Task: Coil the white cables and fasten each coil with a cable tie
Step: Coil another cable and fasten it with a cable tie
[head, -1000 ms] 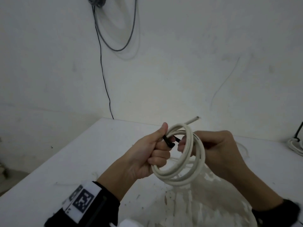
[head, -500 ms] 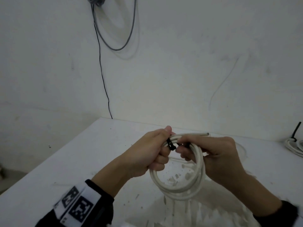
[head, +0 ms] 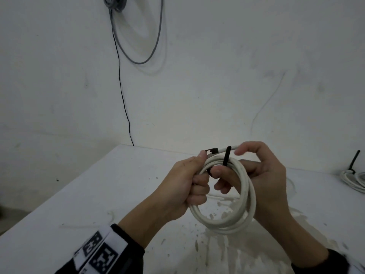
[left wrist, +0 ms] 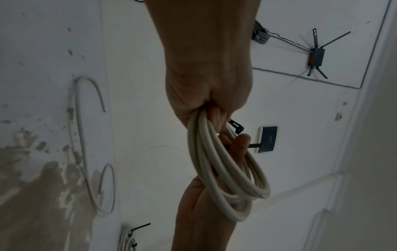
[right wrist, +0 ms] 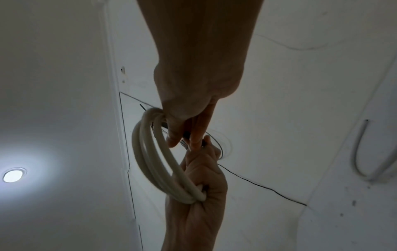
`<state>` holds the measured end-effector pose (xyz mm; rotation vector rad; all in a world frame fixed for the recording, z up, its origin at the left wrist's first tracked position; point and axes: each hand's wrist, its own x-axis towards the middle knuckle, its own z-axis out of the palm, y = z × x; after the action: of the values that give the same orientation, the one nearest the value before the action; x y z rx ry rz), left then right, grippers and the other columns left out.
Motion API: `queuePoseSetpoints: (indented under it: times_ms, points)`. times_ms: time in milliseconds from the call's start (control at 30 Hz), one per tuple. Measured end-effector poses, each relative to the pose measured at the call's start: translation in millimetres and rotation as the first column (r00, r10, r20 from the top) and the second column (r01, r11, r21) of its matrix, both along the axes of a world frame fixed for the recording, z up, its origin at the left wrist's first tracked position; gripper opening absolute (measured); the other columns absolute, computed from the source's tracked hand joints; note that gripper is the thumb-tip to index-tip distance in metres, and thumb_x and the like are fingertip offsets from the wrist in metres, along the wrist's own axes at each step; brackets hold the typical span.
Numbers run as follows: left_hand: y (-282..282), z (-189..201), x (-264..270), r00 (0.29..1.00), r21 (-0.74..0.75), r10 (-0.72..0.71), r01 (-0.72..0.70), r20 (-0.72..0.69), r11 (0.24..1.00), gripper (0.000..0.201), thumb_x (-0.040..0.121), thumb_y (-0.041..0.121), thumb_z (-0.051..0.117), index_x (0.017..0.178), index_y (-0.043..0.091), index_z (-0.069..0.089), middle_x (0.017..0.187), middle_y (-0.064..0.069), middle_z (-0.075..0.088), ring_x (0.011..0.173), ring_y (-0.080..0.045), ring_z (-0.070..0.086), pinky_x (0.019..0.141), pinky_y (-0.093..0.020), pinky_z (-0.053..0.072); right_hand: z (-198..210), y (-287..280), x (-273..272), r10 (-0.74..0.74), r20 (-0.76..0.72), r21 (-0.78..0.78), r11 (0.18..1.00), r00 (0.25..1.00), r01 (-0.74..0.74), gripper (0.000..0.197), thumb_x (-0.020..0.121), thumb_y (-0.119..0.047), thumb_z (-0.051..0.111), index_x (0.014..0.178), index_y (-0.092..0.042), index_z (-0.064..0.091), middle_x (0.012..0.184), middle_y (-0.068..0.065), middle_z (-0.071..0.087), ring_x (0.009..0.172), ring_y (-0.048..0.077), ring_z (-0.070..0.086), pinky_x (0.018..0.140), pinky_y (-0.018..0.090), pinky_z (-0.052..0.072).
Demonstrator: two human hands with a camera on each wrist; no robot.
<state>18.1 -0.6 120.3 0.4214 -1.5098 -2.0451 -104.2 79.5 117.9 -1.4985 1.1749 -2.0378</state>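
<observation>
White coil (head: pixel 233 210) gripped by left fingers (head: pixel 199 186), right fingers (head: pixel 223 186) inside

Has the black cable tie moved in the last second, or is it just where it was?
Yes. The black cable tie sat low between the hands; now its tail stands up above the white coil, nearer the table's far edge, its head by the left hand.

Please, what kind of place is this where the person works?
Probably a bare workroom or utility room: a paint-worn white table, plain white walls with a grey cable loop hanging, and a router-like box fixed up high.
</observation>
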Motion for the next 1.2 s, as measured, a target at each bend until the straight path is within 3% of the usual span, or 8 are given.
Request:
queuePoseSetpoints:
  times_ms: [167,400,567,667,767,900,1033,1200]
  points:
    - [3,4,-4,0.999,-0.037,0.025,-0.023,0.044,0.999,0.03,0.098,0.037,0.037,0.078,0.015,0.037,0.047,0.009,0.026,0.035,-0.003,0.017,0.032,-0.012,0.019,-2,-1,-5,-0.017,0.049,-0.004,1.0,0.999,0.017,0.041,0.049,-0.014,0.079,0.075,-0.001,0.05,0.057,0.015,0.069,0.041,0.026,0.06,0.043,0.026,0.049]
    - [1,1,-10,0.996,0.202,-0.017,0.0,0.083,0.979,0.04,0.099,0.036,0.037,0.066,0.014,0.042,0.045,0.009,0.021,0.031,-0.002,0.017,0.026,-0.012,0.017,-11,-1,-9,-0.078,-0.166,-0.134,0.989,0.983,0.056,0.039,0.063,-0.002,0.076,0.094,-0.025,0.073,0.068,0.003,0.073,0.055,0.02,0.068,0.055,0.022,0.054]
    - [-4,4,-5,0.984,0.156,0.099,-0.122,0.148,0.98,0.036,0.1,0.031,0.039,0.07,0.01,0.043,0.043,0.007,0.024,0.031,-0.003,0.017,0.027,-0.013,0.017,5,13,-36,0.232,-0.334,0.251,0.956,0.913,-0.151,0.047,0.082,-0.003,0.06,0.116,-0.036,0.062,0.085,0.009,0.074,0.08,0.024,0.072,0.069,0.029,0.057]
    - [-6,3,-5,0.96,0.067,0.157,-0.177,0.231,0.982,0.036,0.1,0.03,0.039,0.07,0.011,0.043,0.042,0.007,0.027,0.032,-0.004,0.019,0.029,-0.014,0.018,16,22,-51,0.137,-0.421,0.282,0.959,0.896,-0.014,0.056,0.073,-0.006,0.059,0.114,-0.044,0.063,0.092,0.002,0.068,0.086,0.018,0.064,0.063,0.025,0.054]
    - [-5,2,-8,0.949,0.08,0.16,-0.188,0.272,0.979,0.036,0.1,0.029,0.04,0.069,0.011,0.043,0.042,0.006,0.028,0.031,-0.004,0.019,0.029,-0.013,0.018,26,29,-45,-0.026,-0.7,0.126,0.979,0.713,0.16,0.045,0.07,-0.03,0.058,0.113,-0.043,0.064,0.107,-0.015,0.056,0.1,0.013,0.055,0.075,0.017,0.046]
    - [-3,1,-12,0.957,0.141,0.128,-0.169,0.262,0.975,0.04,0.101,0.024,0.039,0.063,0.011,0.042,0.041,0.005,0.028,0.029,-0.004,0.019,0.027,-0.013,0.017,29,25,-23,0.088,-0.837,0.138,0.989,0.54,0.052,0.031,0.075,-0.032,0.072,0.106,-0.032,0.072,0.104,-0.021,0.069,0.109,0.013,0.056,0.086,0.021,0.047]
    - [2,2,-12,0.952,0.106,0.077,-0.113,0.296,0.988,0.043,0.1,0.025,0.038,0.059,0.013,0.043,0.046,0.005,0.026,0.031,-0.004,0.018,0.027,-0.013,0.017,29,18,-14,0.035,-0.697,0.144,0.985,0.716,0.093,0.009,0.074,-0.03,0.075,0.083,-0.029,0.077,0.078,-0.016,0.071,0.093,0.009,0.063,0.077,0.017,0.048]
    - [18,5,-10,0.947,-0.125,0.103,-0.068,0.305,0.99,0.034,0.101,0.031,0.036,0.073,0.013,0.042,0.041,0.009,0.031,0.033,-0.005,0.021,0.033,-0.013,0.019,31,8,-10,-0.072,-0.216,0.251,0.96,0.974,0.126,0.004,0.072,-0.016,0.074,0.076,-0.014,0.072,0.064,0.005,0.072,0.062,0.014,0.069,0.067,0.017,0.054]
